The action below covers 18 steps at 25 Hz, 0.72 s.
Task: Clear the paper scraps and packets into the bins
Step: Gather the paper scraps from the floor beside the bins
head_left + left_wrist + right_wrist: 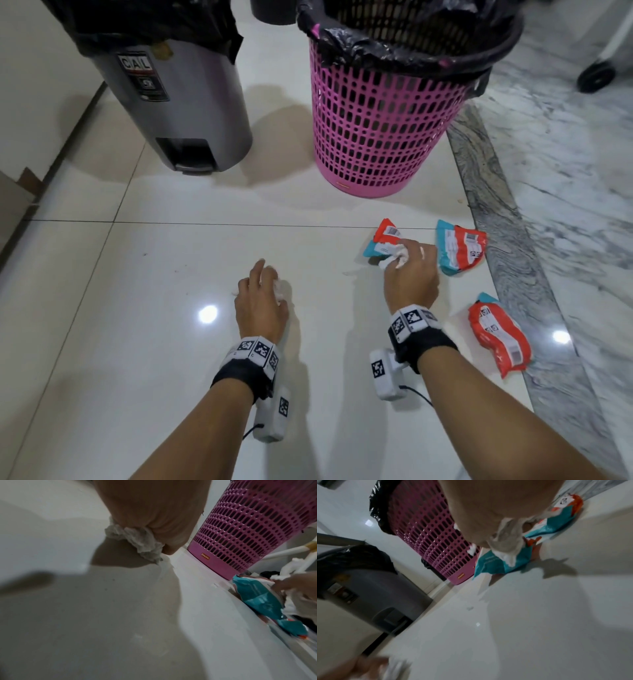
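My left hand [262, 298] hovers low over the white tiled floor, its fingers curled round a crumpled white paper scrap [281, 291] [137, 540]. Further right, my right hand [409, 270] grips another white paper wad [397, 258] [508, 545] right over a red-and-teal packet [382, 241] [496, 563]. A second packet [460, 251] lies just right of that hand. The third packet [498, 334] lies nearer me, beside the marble strip. A pink lattice bin [383, 113] [248, 524] [426, 534] with a black liner stands behind the packets. A grey pedal bin [181, 92] [373, 591] stands to its left.
A grey marble strip [507, 212] runs along the right of the tiles, with veined marble flooring beyond it. A wall skirting [51, 171] borders the floor on the left. A dark wheeled object [597, 77] sits at the far right.
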### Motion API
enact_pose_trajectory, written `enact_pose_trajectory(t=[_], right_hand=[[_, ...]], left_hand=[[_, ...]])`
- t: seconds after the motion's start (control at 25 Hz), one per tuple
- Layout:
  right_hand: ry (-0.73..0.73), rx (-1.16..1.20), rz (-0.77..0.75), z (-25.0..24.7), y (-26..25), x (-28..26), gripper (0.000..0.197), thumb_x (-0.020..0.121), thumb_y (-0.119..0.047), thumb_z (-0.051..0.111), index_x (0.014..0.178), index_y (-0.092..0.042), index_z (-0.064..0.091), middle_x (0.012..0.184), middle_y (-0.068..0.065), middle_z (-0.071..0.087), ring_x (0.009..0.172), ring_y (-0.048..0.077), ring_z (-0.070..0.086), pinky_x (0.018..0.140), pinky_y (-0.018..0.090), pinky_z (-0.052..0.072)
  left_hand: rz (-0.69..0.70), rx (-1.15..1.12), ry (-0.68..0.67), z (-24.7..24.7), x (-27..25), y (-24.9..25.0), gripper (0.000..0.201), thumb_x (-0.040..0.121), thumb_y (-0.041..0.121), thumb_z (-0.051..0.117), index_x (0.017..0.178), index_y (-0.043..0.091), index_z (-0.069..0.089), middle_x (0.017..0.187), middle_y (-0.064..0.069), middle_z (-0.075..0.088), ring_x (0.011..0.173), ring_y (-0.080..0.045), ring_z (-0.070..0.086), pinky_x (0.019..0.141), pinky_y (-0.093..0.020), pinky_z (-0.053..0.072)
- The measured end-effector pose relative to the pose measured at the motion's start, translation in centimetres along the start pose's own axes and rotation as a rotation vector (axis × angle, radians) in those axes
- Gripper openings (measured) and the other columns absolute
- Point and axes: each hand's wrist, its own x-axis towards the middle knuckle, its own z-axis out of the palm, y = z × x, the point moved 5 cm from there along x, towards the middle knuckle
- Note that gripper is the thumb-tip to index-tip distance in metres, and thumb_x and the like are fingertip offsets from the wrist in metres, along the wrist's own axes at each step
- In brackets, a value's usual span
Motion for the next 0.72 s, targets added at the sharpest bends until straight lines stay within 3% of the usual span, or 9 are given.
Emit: enact_pose_trajectory(t=[0.08, 0.2, 0.28, 0.36, 0.44, 0.52, 0.64, 0.72], right_hand=[[-0.049, 0.064, -0.152, 1.4, -1.2, -1.5, 0.03, 0.081, -0.005, 0.057, 0.105, -0.019, 0.067, 0.12, 0.007, 0.053, 0.1, 0.031, 0.057, 0.078, 0.035, 0.049], [-0.338, 0.007, -0.287, 4.9, -2.1, -3.7, 0.032, 0.082, -0.008, 0.059, 0.108, -0.025, 0.066, 0.125, 0.005, 0.05, 0.113, 0.027, 0.048, 0.098, 0.041, 0.042], [-0.492, -0.113, -0.403, 6.5, -2.1, -5.6, 0.037, 0.083, -0.028, 0.057, 0.119, -0.034, 0.059, 0.138, -0.001, 0.04, 0.129, 0.025, 0.033, 0.109, 0.044, 0.024], [-0.544, -0.129, -0.496, 7.2, -2.0, -7.4, 0.043, 0.084, -0.053, 0.046, 0.125, -0.04, 0.052, 0.147, -0.007, 0.034, 0.14, 0.022, 0.022, 0.115, 0.047, 0.011], [-0.535, -0.121, -0.546, 7.4, -1.8, -8.8, 0.048, 0.087, -0.066, 0.037, 0.121, -0.038, 0.056, 0.145, -0.01, 0.039, 0.141, 0.02, 0.024, 0.117, 0.049, 0.012], [-0.494, -0.093, -0.574, 7.3, -1.5, -9.5, 0.031, 0.091, -0.054, 0.048, 0.106, -0.03, 0.061, 0.132, -0.007, 0.052, 0.132, 0.021, 0.039, 0.111, 0.046, 0.029], [-0.426, -0.018, -0.533, 6.5, -1.1, -8.7, 0.002, 0.09, -0.02, 0.061, 0.091, -0.02, 0.061, 0.109, -0.001, 0.061, 0.103, 0.024, 0.056, 0.088, 0.038, 0.047], [-0.39, 0.08, -0.427, 5.7, -0.6, -7.2, 0.01, 0.091, -0.012, 0.057, 0.098, -0.018, 0.06, 0.105, 0.003, 0.06, 0.095, 0.023, 0.057, 0.084, 0.039, 0.049]], left_hand=[[0.011, 0.066, -0.063, 0.2, 0.4, 0.2, 0.056, 0.073, 0.009, 0.065, 0.126, 0.022, 0.051, 0.141, 0.0, 0.044, 0.115, -0.028, 0.043, 0.086, -0.044, 0.046], [0.028, 0.102, -0.002, 0.0, -0.1, 0.3, 0.03, 0.073, 0.014, 0.063, 0.103, 0.015, 0.06, 0.111, -0.007, 0.057, 0.105, -0.033, 0.047, 0.087, -0.044, 0.039], [0.079, 0.105, 0.054, 0.2, -1.2, 0.0, 0.024, 0.076, 0.025, 0.061, 0.097, 0.014, 0.058, 0.107, -0.008, 0.054, 0.109, -0.033, 0.046, 0.096, -0.047, 0.036], [0.135, 0.08, 0.062, 0.5, -2.0, -0.4, 0.028, 0.08, 0.035, 0.058, 0.101, 0.016, 0.055, 0.12, -0.008, 0.05, 0.12, -0.033, 0.041, 0.102, -0.05, 0.034], [0.188, 0.081, 0.052, 0.7, -2.3, -0.6, 0.026, 0.083, 0.034, 0.055, 0.101, 0.016, 0.054, 0.124, -0.008, 0.051, 0.121, -0.035, 0.042, 0.099, -0.049, 0.037], [0.241, 0.121, 0.043, 1.0, -2.2, -0.4, 0.018, 0.082, 0.024, 0.059, 0.096, 0.015, 0.055, 0.113, -0.01, 0.056, 0.107, -0.037, 0.05, 0.088, -0.047, 0.042], [0.278, 0.141, 0.028, 1.5, -1.9, 0.2, 0.023, 0.072, 0.009, 0.071, 0.088, 0.013, 0.056, 0.095, -0.01, 0.056, 0.084, -0.034, 0.052, 0.069, -0.042, 0.044], [0.239, 0.071, 0.022, 1.2, -1.2, 0.5, 0.022, 0.072, 0.006, 0.07, 0.087, 0.013, 0.055, 0.091, -0.01, 0.054, 0.079, -0.032, 0.049, 0.066, -0.04, 0.044]])
